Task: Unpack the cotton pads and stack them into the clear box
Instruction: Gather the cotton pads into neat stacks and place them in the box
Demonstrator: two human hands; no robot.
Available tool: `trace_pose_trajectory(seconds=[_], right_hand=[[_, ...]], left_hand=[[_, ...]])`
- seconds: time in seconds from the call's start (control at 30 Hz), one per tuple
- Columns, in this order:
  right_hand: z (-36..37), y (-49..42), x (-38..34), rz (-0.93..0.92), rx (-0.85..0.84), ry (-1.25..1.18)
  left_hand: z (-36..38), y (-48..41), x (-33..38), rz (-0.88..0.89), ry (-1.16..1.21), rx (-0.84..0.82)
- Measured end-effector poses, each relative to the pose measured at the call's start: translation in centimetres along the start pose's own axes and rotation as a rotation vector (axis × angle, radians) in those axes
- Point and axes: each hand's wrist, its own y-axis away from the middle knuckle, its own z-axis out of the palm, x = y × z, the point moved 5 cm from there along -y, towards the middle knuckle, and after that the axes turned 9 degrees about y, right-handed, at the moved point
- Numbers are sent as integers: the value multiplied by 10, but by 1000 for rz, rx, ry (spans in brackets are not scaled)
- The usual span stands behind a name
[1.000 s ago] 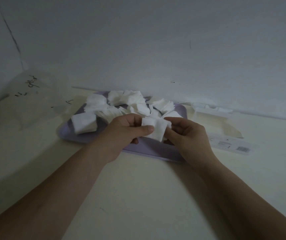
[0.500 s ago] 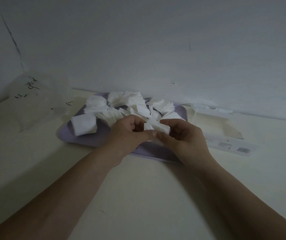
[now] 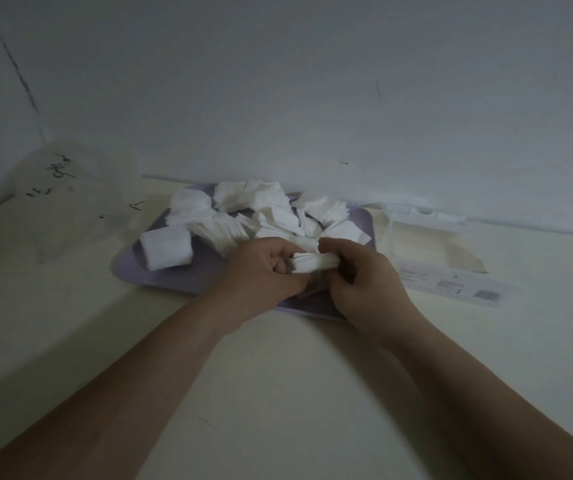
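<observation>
A small stack of cotton pads [image 3: 314,263] is gripped between both hands above the near part of a lilac tray [image 3: 160,277].

The stack is pinched at its left end by the curled fingers and thumb of the left hand [image 3: 260,268] and at its right end by those of the right hand [image 3: 364,277], with the pad edges turned toward the camera. Behind the hands, loose cotton pads [image 3: 267,209] are heaped across the tray, and a separate bundle of pads [image 3: 167,249] is set at its left side. Just right of the tray, the clear box [image 3: 416,244] is seen on the pale table [image 3: 278,393], with a barcode label [image 3: 485,294] before it. A crumpled clear bag [image 3: 63,202] is left well apart at the far left, against the wall [image 3: 312,81].
</observation>
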Motion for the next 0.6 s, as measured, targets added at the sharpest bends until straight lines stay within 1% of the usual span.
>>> trace_pose_trajectory(seconds=[0.1,0.23,0.3,0.4,0.47,0.57,0.6], right_hand=[[4,1,-4,9,-41,30],[9,7,-14,25,-128,-146],[6,9,-18,11,-154,-214],[5,8,-15,16,-182,-229],[8,8,-12,8,-173,-203],[-3,5,-14,-22,-55,-86],[-7,2,-15,-34,-32,-81]], left_hand=[[1,1,1,18,-21,-3],[7,3,0,30,40,-81],[7,3,0,25,60,-76],[6,2,-1,21,40,-26],[5,2,0,24,28,-16],[5,6,5,43,77,-43],[5,6,7,41,101,-51]])
